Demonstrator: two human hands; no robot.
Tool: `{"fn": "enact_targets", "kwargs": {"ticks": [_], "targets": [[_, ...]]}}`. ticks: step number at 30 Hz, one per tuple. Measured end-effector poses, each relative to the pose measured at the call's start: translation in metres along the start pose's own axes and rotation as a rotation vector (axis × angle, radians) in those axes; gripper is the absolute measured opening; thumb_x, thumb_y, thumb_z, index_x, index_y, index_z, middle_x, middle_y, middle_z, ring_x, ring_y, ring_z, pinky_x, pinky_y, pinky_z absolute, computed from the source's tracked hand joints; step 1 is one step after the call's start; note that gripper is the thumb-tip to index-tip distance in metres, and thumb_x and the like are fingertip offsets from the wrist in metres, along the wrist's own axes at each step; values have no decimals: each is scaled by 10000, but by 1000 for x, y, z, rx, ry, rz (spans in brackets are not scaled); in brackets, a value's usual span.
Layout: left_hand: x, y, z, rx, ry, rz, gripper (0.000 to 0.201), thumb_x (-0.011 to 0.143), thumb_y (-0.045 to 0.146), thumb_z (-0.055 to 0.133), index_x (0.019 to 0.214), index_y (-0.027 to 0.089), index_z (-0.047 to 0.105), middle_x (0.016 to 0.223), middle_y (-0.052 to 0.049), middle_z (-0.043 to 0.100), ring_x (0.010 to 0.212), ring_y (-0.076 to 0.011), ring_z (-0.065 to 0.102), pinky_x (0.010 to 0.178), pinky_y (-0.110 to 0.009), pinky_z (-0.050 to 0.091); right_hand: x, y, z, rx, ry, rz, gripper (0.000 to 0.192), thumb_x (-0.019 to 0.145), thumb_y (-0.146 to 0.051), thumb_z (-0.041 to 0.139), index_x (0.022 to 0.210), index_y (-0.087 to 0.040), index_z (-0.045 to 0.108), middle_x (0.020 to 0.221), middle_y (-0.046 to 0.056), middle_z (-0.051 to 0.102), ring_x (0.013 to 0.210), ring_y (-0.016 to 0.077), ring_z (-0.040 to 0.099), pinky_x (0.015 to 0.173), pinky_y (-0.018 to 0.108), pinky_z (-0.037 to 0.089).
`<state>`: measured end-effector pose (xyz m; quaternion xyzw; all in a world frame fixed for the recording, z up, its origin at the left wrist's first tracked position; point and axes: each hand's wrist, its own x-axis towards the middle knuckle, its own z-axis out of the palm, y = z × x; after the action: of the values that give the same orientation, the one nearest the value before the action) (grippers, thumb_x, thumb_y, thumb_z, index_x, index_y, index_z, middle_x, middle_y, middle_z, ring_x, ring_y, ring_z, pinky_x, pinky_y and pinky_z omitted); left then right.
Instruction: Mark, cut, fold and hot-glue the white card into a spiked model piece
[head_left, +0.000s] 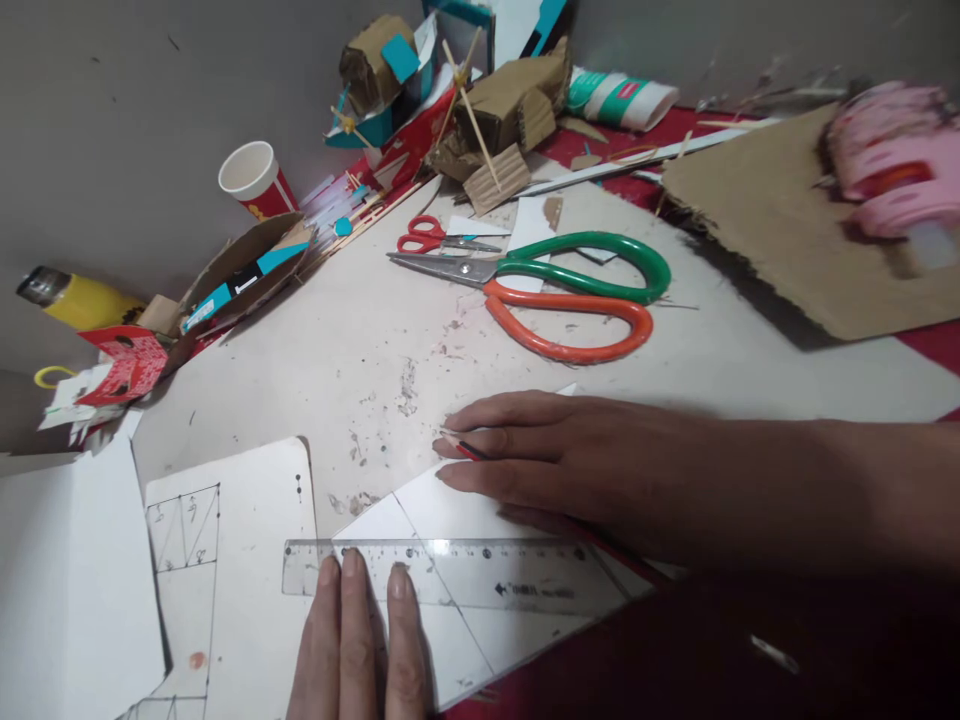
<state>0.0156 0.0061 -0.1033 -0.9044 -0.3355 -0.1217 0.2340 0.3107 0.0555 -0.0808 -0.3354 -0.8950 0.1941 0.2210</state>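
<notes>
A clear plastic ruler [480, 575] lies across a white sheet of card [457, 650] with thin drawn lines. My left hand [360, 640] comes in from the bottom, its fingers stretched out and apart, with the tips on the ruler's left part. From the right edge reaches my right hand [525, 450], lying over the card's upper part. Between its fingers sits a slim red and black pencil [471, 452], pointing left; part of its shaft is hidden under the hand. The right thumb is mostly in shadow.
Large scissors [577, 295] with green and orange handles lie beyond my hands, near small red scissors [424, 235]. A marked sheet [255, 520] is at left. Behind stand a paper cup [251, 175], a yellow bottle [94, 300] and cardboard models [510, 100]. Cardboard [780, 240] holds a pink object [892, 160].
</notes>
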Motion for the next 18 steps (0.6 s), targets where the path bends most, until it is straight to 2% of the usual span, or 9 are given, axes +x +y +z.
{"fn": "enact_targets", "kwargs": {"ticks": [10, 18], "targets": [[0, 1, 0, 52, -5, 12, 564, 881, 34, 464, 1442, 60, 409, 1352, -261, 555, 1247, -382, 535, 1006, -461, 453, 3, -2, -5, 42, 4, -12, 384, 990, -125, 416, 1356, -102, 531, 1367, 150, 577, 1347, 232, 440, 1098, 401, 403], [2, 1, -2, 34, -13, 12, 551, 888, 36, 445, 1438, 48, 415, 1297, -272, 587, 1241, -393, 537, 1012, -462, 440, 0, 0, -2, 33, -12, -12, 388, 994, -127, 415, 1370, -116, 511, 1391, 129, 560, 1374, 218, 401, 1117, 383, 372]]}}
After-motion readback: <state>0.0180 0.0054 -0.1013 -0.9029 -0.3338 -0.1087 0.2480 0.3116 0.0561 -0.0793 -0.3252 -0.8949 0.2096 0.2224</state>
